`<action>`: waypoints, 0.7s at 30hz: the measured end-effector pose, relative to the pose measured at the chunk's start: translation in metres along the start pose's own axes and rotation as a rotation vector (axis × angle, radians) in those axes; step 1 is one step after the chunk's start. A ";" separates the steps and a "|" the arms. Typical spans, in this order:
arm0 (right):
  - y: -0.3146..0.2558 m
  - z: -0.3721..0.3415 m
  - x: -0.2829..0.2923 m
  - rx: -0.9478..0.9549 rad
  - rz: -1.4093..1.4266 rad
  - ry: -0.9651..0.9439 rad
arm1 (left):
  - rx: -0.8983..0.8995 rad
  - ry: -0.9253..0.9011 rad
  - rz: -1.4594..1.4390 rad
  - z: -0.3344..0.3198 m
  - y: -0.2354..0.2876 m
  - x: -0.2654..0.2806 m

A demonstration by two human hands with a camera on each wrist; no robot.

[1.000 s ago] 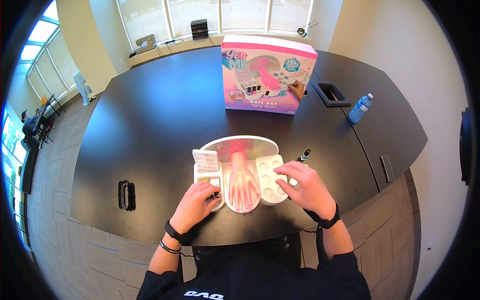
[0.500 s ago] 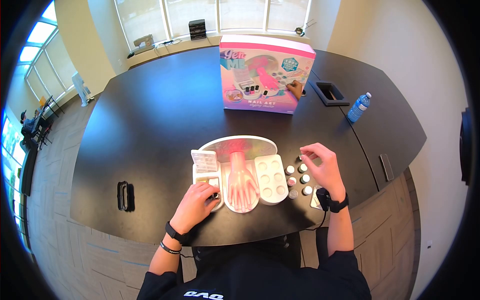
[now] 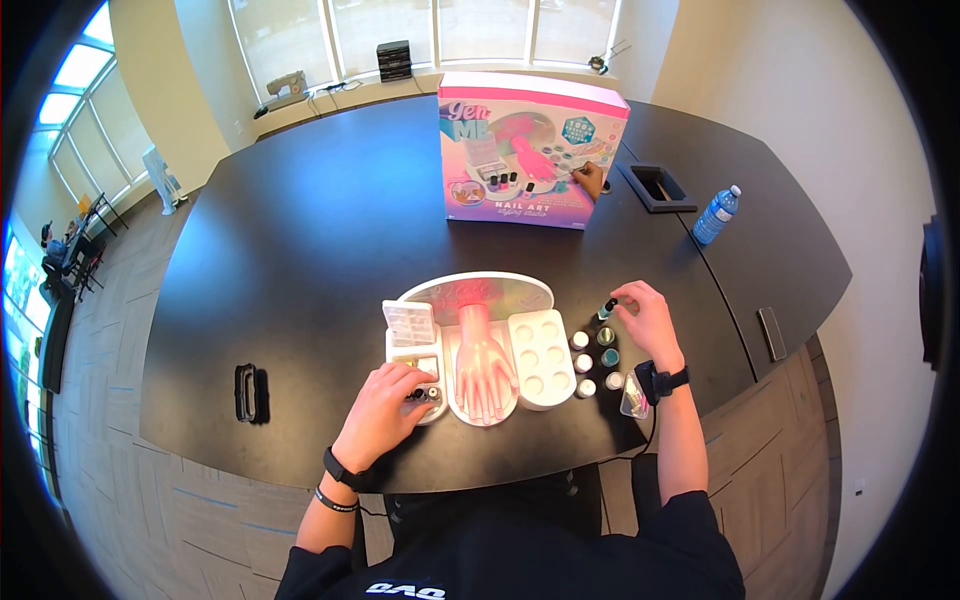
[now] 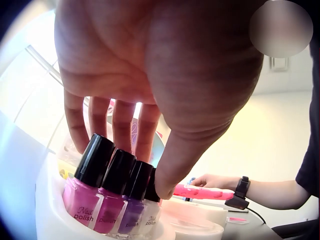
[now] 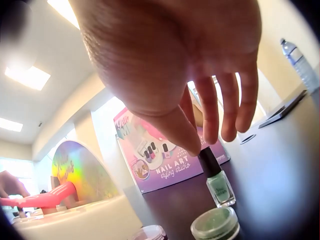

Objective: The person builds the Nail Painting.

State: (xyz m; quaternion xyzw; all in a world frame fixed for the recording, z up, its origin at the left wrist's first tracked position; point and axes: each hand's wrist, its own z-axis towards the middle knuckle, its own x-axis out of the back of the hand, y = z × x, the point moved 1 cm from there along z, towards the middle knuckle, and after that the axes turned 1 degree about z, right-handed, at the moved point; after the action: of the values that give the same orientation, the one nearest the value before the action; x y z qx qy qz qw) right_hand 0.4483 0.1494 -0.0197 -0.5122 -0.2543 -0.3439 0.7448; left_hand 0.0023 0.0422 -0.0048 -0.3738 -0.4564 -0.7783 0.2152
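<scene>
My left hand is over the left side of a white nail-art station, thumb and fingers around the cap of a clear nail polish bottle. Beside that bottle, pink polish and purple polish bottles with black caps lean in a row. To the right of the station, my right hand pinches the black cap of a mint-green nail polish bottle, which is upright at the table. A pink model hand lies palm down at the station's centre, next to a palette with round wells.
Several small jars stand between the palette and my right wrist, near a small clear case. Behind stands the nail art box. A water bottle, a phone and a black frame-like object lie farther out.
My right hand has moved from beside the palette to the right, and now its fingertips are on the mint-green bottle's cap. My left hand stays at the polish bottles, shifting slightly.
</scene>
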 end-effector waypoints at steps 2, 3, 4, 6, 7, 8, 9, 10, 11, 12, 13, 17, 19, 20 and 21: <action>0.003 0.001 -0.003 -0.013 -0.029 -0.018 | 0.000 0.020 -0.001 0.000 0.002 0.004; 0.005 0.002 -0.004 -0.026 -0.059 -0.037 | 0.002 0.021 0.000 0.000 0.005 0.007; 0.006 0.002 -0.005 -0.024 -0.059 -0.039 | -0.002 0.039 -0.004 0.000 0.008 0.010; 0.007 0.003 -0.007 -0.030 -0.059 -0.033 | -0.002 0.057 -0.007 0.000 0.010 0.012; 0.009 0.003 -0.009 -0.028 -0.058 -0.035 | -0.006 0.081 -0.007 0.000 0.009 0.012; 0.010 0.004 -0.010 -0.032 -0.046 -0.031 | -0.011 0.105 -0.006 0.000 0.009 0.013; 0.011 0.004 -0.011 -0.038 -0.035 -0.026 | -0.010 0.107 -0.006 0.000 0.008 0.013; 0.010 0.004 -0.010 -0.037 -0.035 -0.026 | -0.008 0.114 -0.003 0.000 0.008 0.014; 0.008 0.004 -0.009 -0.037 -0.057 -0.033 | -0.006 0.121 -0.001 0.000 0.008 0.014; 0.006 0.003 -0.008 -0.038 -0.078 -0.040 | -0.006 0.122 0.000 0.000 0.007 0.014; 0.004 0.003 -0.007 -0.037 -0.078 -0.040 | -0.012 0.144 0.011 0.000 0.005 0.013; -0.016 -0.002 -0.001 0.020 -0.050 0.010 | -0.030 0.212 0.032 -0.001 0.006 0.013; -0.033 -0.005 0.004 0.048 -0.033 0.028 | -0.037 0.223 0.039 0.000 0.011 0.014; -0.044 -0.007 0.009 0.089 0.024 0.017 | -0.044 0.234 0.045 0.000 0.013 0.015; -0.055 -0.009 0.013 0.129 0.080 0.008 | -0.044 0.233 0.045 0.001 0.015 0.015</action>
State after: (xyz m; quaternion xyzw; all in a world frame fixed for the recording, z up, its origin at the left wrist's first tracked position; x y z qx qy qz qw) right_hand 0.4142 0.1250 0.0189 -0.4716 -0.2525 -0.2988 0.7903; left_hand 0.0035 0.0356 0.0149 -0.2956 -0.4025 -0.8213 0.2758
